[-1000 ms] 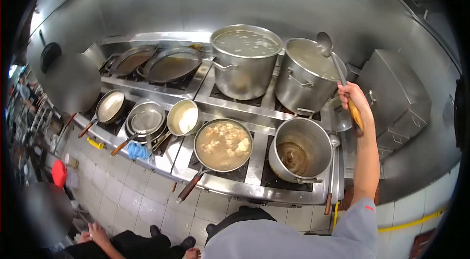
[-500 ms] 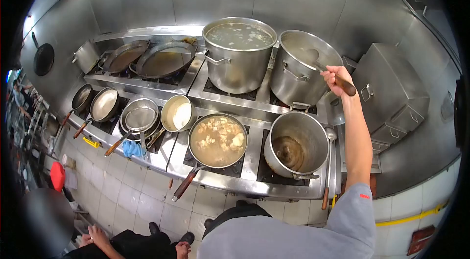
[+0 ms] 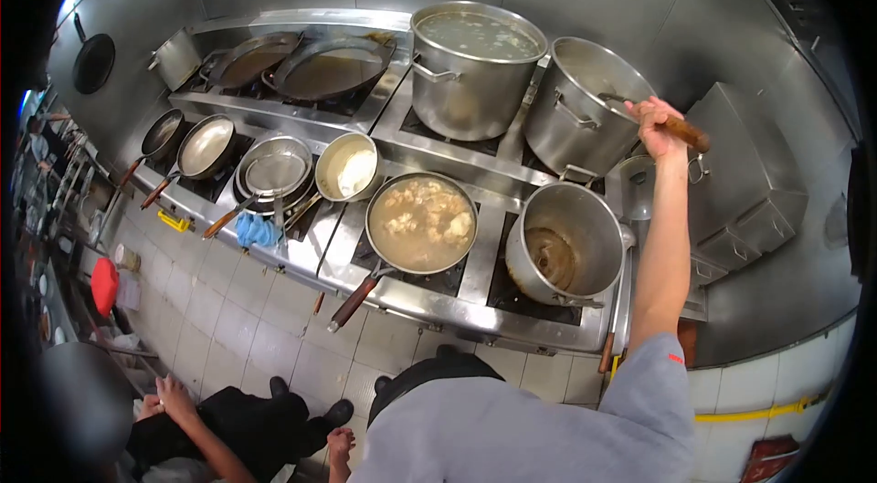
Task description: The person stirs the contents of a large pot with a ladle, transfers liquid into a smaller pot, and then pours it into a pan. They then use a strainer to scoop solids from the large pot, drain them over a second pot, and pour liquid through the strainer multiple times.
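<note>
My right hand (image 3: 656, 124) is wrapped round the wooden handle of a ladle (image 3: 688, 133), out at arm's length. The ladle's metal end reaches over the rim into the tall right stockpot (image 3: 559, 138); its bowl is hidden in there. Cloudy liquid shows inside that pot. Down by my side, my left hand (image 3: 341, 443) hangs with curled fingers, and nothing shows in it. Nearer me stands a wide pot (image 3: 594, 241) with brown residue on its bottom. To its left is a long-handled pan (image 3: 369, 236) of broth with pale chunks.
Another stockpot (image 3: 470, 99) full of liquid stands at the back. Strainers (image 3: 277, 171), a saucepan (image 3: 350, 195) and frying pans (image 3: 206, 147) line the left burners. Two large pans sit behind them. A co-worker's hands (image 3: 171, 398) are at the lower left.
My right hand has tilted the ladle, its handle swinging outward and its bowl going out of sight in the stockpot. The camera view has shifted; my left hand has risen slightly in view.
</note>
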{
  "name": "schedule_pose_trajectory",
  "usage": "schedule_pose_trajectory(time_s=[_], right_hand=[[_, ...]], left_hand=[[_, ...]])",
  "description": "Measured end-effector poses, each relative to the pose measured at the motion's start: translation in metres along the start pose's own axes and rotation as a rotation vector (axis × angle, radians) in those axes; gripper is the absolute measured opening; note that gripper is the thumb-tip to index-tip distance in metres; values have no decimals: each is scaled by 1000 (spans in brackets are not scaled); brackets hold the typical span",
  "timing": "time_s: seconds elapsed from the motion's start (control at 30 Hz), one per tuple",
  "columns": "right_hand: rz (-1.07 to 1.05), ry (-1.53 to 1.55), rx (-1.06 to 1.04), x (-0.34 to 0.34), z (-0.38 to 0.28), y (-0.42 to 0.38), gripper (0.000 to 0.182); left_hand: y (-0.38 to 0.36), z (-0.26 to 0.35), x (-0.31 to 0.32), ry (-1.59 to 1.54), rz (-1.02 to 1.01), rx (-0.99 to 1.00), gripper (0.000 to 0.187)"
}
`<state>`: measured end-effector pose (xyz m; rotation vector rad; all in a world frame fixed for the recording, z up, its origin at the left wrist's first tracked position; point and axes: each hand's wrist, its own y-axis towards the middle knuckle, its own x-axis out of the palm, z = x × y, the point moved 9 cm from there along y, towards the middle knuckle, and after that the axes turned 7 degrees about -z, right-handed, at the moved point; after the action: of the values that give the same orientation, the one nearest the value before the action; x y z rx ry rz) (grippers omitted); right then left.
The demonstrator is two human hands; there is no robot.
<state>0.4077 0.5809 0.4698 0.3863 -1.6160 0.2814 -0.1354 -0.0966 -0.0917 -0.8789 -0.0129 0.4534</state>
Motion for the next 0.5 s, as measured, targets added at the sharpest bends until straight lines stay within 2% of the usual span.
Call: schedule_pose_trajectory(time_s=[0.13, 0.2, 0.3, 0.4, 0.5], right_hand=[[-1, 71, 39, 4, 3, -1, 60], [-5, 77, 38, 7, 8, -5, 60], [-22, 100, 34, 13, 17, -9, 61], [-30, 140, 31, 20, 27, -13, 62], [-68, 175, 42, 31, 37, -18, 62]], left_hand=[[11, -30, -3, -218, -64, 22, 9], [8, -40, -7, -206, -47, 60, 9], [18, -65, -5, -261, -66, -72, 10], [4, -66, -10, -179, 6, -131, 10], [-1, -70, -11, -199, -7, -122, 10]])
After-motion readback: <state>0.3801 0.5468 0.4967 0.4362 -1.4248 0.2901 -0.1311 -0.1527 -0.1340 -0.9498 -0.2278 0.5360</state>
